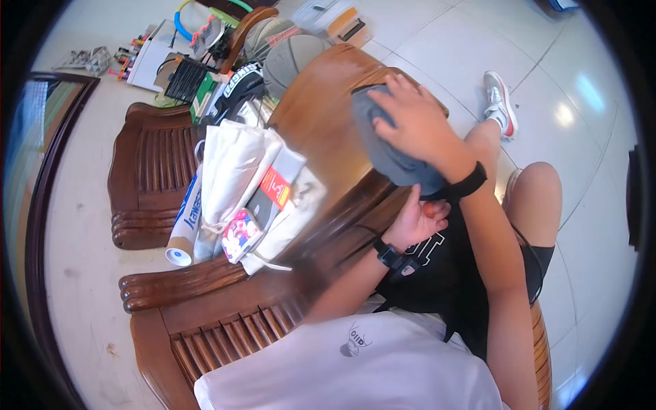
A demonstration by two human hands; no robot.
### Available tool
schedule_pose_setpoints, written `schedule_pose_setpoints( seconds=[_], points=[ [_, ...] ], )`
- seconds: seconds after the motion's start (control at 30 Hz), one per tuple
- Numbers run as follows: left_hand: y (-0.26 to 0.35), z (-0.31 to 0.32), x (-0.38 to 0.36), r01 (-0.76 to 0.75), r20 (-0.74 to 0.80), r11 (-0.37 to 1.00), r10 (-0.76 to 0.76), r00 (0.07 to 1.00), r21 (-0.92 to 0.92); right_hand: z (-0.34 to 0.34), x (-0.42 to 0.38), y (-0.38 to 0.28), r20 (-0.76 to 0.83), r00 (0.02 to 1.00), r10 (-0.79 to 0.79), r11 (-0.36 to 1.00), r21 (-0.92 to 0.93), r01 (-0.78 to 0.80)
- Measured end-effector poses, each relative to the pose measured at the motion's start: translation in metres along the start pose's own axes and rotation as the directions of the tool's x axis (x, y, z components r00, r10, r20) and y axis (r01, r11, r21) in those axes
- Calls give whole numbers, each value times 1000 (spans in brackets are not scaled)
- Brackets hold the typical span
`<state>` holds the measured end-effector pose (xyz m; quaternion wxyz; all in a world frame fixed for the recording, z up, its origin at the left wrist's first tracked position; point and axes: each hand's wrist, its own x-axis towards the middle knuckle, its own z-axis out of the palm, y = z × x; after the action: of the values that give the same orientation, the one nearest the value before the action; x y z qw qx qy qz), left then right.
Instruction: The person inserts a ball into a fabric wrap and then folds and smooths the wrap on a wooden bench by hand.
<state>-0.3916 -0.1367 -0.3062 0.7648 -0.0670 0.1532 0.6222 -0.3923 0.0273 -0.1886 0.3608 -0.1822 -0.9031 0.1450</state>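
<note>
A dark grey-blue cap-like piece of fabric [383, 147] rests at the right end of the brown wooden table [328, 89]. Over its top and side my right hand [413, 126], with a black band at the wrist, spreads its fingers and presses the fabric. Just below the lower edge of the fabric is my left hand [420, 222], palm up and wearing a black watch [395, 256]. Its thumb points up to that edge, apart from the curled fingers; a small reddish spot [429, 209] shows by the fingers, and I cannot tell what it is.
Left of the table lie white cloth bags [236, 160], a paper roll [181, 249] and a pink-patterned box [240, 236]. Grey balls [290, 61] sit behind, beside a clear plastic case [335, 20]. Slatted wooden chairs [154, 171] stand at left; a tiled floor [506, 34] stretches right.
</note>
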Motion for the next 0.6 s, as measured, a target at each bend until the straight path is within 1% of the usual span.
schedule_pose_setpoints(
  seconds=[0.03, 0.07, 0.1, 0.13, 0.17, 0.2, 0.27, 0.3, 0.37, 0.4, 0.43, 0.5, 0.57, 0.6],
  points=[
    [-1, 1, 5, 7, -18, 1000, -7, 1000, 9, -2, 1, 12, 20, 996, 81, 996, 19, -82],
    [-2, -15, 7, -28, 65, 998, 24, 998, 61, -2, 3, 26, 43, 986, 161, 986, 38, -162],
    [-5, -14, 7, -75, 35, 989, 71, 997, 125, -4, 5, 35, 68, 969, 238, 969, 57, -241],
    [-8, -7, 4, -119, 5, 974, 120, 993, 191, -14, 10, 37, 186, 927, 324, 940, 46, -338],
    [-11, 1, 1, -158, -23, 954, 170, 985, 255, -29, 16, 39, 302, 863, 404, 903, 20, -430],
    [-13, 11, -3, -171, -110, 961, 198, 974, 218, -36, 21, 38, 408, 778, 477, 858, -23, -513],
    [-12, 31, -7, -240, -74, 954, 256, 964, 179, -24, 19, 28, 263, 906, 332, 943, -63, -327],
    [-13, 34, -8, -276, -57, 949, 288, 956, 153, -16, 15, 22, 195, 951, 241, 970, -93, -227],
    [-12, 3, -8, -350, -40, 905, 370, 928, 242, 1, 10, 4, 37, 993, 115, 979, -171, -107],
    [-8, -15, -10, -373, -32, 880, 399, 916, 294, 6, 10, -3, -48, 997, 57, 974, -215, -66],
    [-3, -27, -14, -437, 80, 850, 433, 898, 296, 7, 11, -7, -60, 997, 56, 975, -211, -68],
    [0, -42, -24, -554, 297, 788, 480, 826, 268, 6, 8, -9, -77, 995, 59, 976, -205, -74],
    [5, -17, -38, -522, 96, 790, 521, 848, 322, 4, 7, -2, -58, 997, 42, 991, -128, -49],
    [8, 1, -46, -501, -6, 792, 537, 844, 348, 1, 6, 0, -50, 998, 33, 995, -89, -38]
  ],
)
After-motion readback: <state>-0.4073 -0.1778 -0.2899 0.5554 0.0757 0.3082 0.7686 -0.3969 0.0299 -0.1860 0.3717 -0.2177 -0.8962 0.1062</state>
